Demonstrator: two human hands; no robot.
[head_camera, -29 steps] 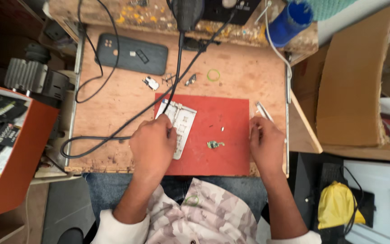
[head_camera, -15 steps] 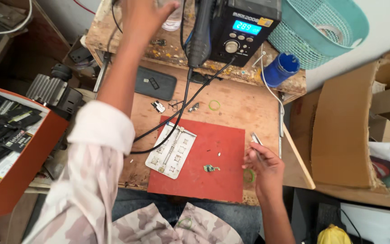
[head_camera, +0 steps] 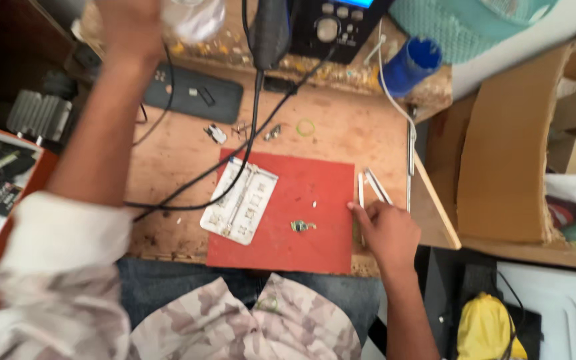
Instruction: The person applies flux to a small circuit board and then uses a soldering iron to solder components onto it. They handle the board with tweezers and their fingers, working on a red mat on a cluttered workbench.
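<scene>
My left hand [head_camera: 131, 27] is stretched far up to the back of the table [head_camera: 168, 160], and its fingers are closed around a clear, pale thing [head_camera: 195, 19]; it looks like a small plastic container, but the view is too blurred to be sure. My right hand [head_camera: 385, 230] rests at the right edge of the red mat [head_camera: 301, 247], fingers loosely curled, the tips touching the metal tweezers [head_camera: 370, 188] that lie there within easy reach. On the mat, a white circuit board [head_camera: 240, 200] and a small green part [head_camera: 300, 226] lie apart, probably kept there so they do not get lost.

Board [head_camera: 240, 201] on mat [head_camera: 315, 193], tweezers [head_camera: 375, 187] right.
</scene>
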